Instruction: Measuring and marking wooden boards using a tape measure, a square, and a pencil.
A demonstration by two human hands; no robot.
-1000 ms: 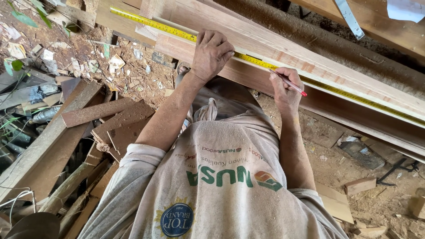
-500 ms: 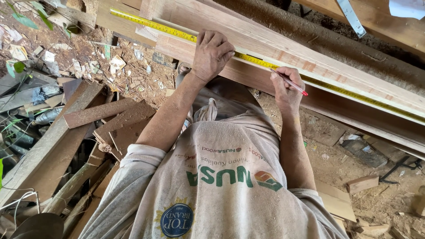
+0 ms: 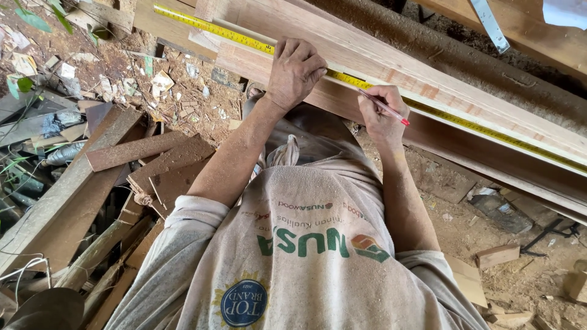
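In the head view, the left hand [image 3: 295, 72] is pressing down, fingers curled, on a yellow tape measure [image 3: 238, 36] that is lying stretched along the edge of a long reddish wooden board [image 3: 379, 58], apparently pinning the tape flat so it is not sliding while a reading is taken. Just beside it, the right hand [image 3: 380, 116] is pinching a red pencil [image 3: 384, 107] between thumb and fingers, its dark tip resting at the tape's edge on the board, the red end pointing away to the right; the grip is angled so the tip is meeting the wood right where the tape's markings are sitting. The tape is running on past both hands toward the right end of the board. The board is lying across other timbers above a dirt floor [image 3: 477, 226] scattered with sawdust and chips. To the left, rough dark planks [image 3: 140, 153] are piled loosely, well apart from the hands, and small offcut blocks [image 3: 496, 255] are lying on the ground to the right. The person's dusty shirt [image 3: 306, 256] is filling the lower middle.
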